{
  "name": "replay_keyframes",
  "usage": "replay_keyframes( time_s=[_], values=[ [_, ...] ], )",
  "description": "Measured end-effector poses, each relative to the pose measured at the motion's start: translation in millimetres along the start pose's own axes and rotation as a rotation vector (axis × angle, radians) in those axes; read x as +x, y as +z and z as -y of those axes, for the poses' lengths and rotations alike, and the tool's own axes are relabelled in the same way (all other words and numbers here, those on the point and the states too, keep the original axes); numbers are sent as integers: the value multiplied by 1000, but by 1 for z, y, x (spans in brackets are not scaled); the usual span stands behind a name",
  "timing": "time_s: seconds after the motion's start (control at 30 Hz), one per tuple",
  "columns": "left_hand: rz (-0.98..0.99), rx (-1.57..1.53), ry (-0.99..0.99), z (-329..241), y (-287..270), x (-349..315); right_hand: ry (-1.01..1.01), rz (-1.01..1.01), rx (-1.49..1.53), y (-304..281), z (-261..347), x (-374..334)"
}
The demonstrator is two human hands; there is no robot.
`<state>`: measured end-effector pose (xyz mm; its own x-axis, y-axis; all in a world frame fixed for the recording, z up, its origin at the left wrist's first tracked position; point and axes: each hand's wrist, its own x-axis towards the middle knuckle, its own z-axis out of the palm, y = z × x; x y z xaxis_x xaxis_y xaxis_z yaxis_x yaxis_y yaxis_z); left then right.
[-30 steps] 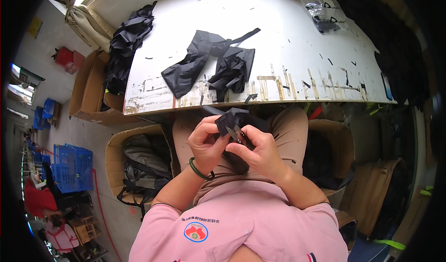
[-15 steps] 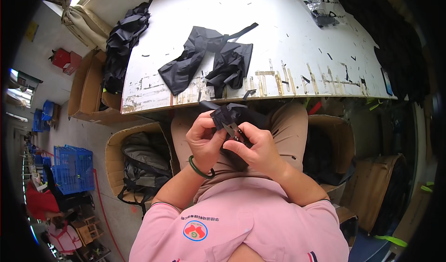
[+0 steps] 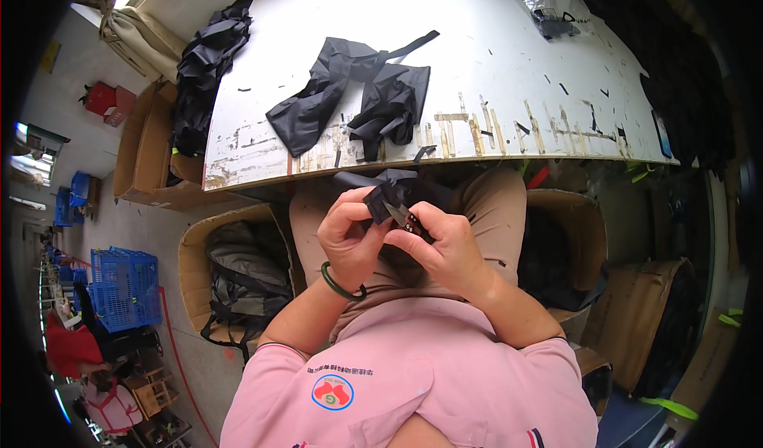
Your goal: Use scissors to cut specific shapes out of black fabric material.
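Observation:
Over my lap, just in front of the table edge, my left hand [image 3: 350, 229] pinches a piece of thin black fabric [image 3: 391, 186]. The rest of that cloth hangs toward my knees. Inside my right hand [image 3: 441, 245] is a pair of small thread snips [image 3: 405, 218], its blades pointing up and left against the fabric beside my left fingertips. Whether the blades are cutting is too small to tell. On the table beyond lies another black fabric piece [image 3: 318, 102], crumpled, with a narrow strip sticking out to the right.
The white table [image 3: 477, 43] carries scattered black scraps and tape marks. Black fabric is heaped at its left end [image 3: 214, 67] and right end [image 3: 683, 90]. A clear plastic bag [image 3: 552, 7] lies at the back. Cardboard boxes [image 3: 191, 249] flank my legs; blue crates [image 3: 125, 289] stand left.
The snips' blades have shifted slightly up along the fabric and look closer together. Both hands stay nearly in place; the table sits a little higher in view.

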<state>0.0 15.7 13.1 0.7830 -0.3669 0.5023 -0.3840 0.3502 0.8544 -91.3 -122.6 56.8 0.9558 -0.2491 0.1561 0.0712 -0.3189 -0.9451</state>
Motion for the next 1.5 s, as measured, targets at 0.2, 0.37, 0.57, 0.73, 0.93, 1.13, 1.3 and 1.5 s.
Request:
replay_keyframes(
  time_s=[0.2,0.37,0.57,0.73,0.93,1.13,1.3,1.5],
  values=[
    [24,42,36,0,0,0,-12,-8,10,1,2,-2],
    [59,72,92,0,0,1,-38,-18,6,2,1,-1],
    [84,114,124,0,-1,2,0,-19,27,0,-1,-4],
    [145,75,83,-1,-4,2,8,-9,43,-3,0,-6],
    [224,13,36,-3,-8,6,13,-12,57,-5,-2,-7],
    [289,-270,-329,-12,-14,14,276,120,129,-26,-2,-10],
    [400,-441,-570,-12,-21,23,215,273,147,-42,3,-5],
    [478,-517,-669,-10,-22,23,53,302,-195,-51,4,-4]
  ],
)
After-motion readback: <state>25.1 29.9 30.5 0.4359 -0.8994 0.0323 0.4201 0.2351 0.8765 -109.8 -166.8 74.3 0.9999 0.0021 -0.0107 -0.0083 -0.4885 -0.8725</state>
